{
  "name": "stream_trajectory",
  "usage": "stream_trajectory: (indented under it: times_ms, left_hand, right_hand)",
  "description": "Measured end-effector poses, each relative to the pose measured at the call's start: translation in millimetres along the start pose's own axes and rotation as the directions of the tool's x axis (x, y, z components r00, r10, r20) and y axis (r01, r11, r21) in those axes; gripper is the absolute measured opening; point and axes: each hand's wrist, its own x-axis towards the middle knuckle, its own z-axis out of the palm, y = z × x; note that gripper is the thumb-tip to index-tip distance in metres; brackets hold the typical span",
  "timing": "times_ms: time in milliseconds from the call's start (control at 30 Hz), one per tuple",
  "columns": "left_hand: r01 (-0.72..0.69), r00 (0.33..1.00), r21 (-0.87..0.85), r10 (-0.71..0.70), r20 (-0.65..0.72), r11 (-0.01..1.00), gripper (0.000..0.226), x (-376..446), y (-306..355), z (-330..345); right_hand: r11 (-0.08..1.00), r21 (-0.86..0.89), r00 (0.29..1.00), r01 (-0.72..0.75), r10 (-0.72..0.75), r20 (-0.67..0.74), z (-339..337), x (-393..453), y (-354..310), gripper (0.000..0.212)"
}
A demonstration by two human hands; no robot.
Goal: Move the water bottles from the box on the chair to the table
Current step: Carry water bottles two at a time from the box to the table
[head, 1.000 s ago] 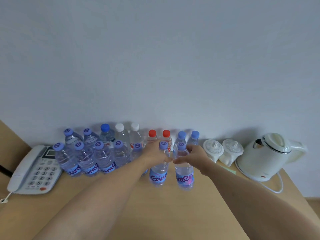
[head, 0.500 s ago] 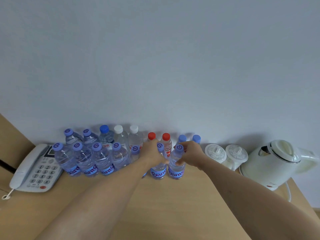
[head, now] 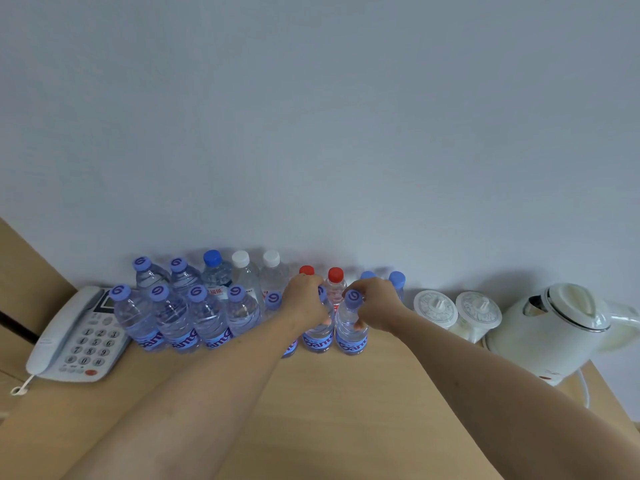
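The left hand point(head: 306, 299) has its fingers curled around the upper part of one water bottle point(head: 318, 336), which stands upright on the wooden table point(head: 329, 410); the cap of this bottle is almost hidden under the fingers. Just beside it, the right hand point(head: 375, 304) grips the neck of a second water bottle point(head: 350, 332), with the thumb low on its shoulder and the purple cap point(head: 353, 296) showing between thumb and fingers. The two held bottles stand next to each other, touching or nearly touching; I cannot tell which. Behind the fingers, against the wall, stand two red-capped bottles point(head: 335, 285) and two blue-capped ones point(head: 397, 282). To the left of the left fingers is a row of purple-capped bottles point(head: 173, 320), and behind that row more bottles with purple, blue and white caps. Further left lies a white telephone point(head: 76, 337). To the right of the right fingers are two lidded white cups point(head: 457, 311) and a white kettle point(head: 550, 327).
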Motion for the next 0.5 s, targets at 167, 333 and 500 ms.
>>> stream_trajectory:
  times_ms: [167,333,500]
  left_hand:
    - [-0.018,1.000,0.051,0.017,0.015,0.999,0.047,0.9,-2.4,0.4]
    - [-0.036,0.999,0.083,0.035,0.015,0.996,0.032,-2.0,2.2,2.4]
    - [-0.071,0.997,0.122,0.067,0.036,0.990,0.031,-4.6,2.2,3.1]
  right_hand:
    - [0.998,0.061,0.998,-0.026,0.029,-0.048,1.2,0.3,2.9,0.055]
    - [0.998,0.052,0.997,-0.034,0.038,-0.073,4.8,-2.2,1.5,0.053]
    - [0.999,-0.015,0.993,-0.033,0.031,-0.113,5.7,-7.8,-2.1,0.048]
